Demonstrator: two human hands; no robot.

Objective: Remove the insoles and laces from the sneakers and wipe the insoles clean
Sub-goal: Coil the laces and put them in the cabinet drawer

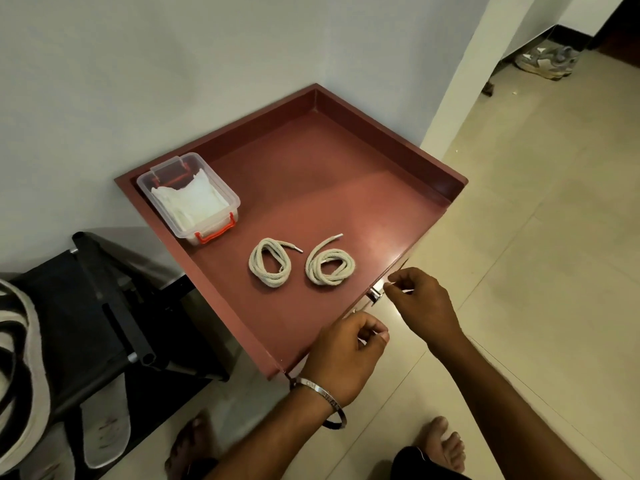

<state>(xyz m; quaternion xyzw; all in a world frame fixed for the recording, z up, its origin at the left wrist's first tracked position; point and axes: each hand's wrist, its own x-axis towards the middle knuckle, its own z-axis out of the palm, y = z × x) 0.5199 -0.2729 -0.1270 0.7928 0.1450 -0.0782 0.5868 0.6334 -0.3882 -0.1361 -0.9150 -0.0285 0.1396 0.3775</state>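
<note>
On the red-brown table, two cream laces lie coiled

Stuff you can't really make out here

The sneakers are way off by the far wall, too small to tell if they're laced. The striped thing is cut off at the left edge. The right hand pinches something thin and pale, can't tell what.
</note>
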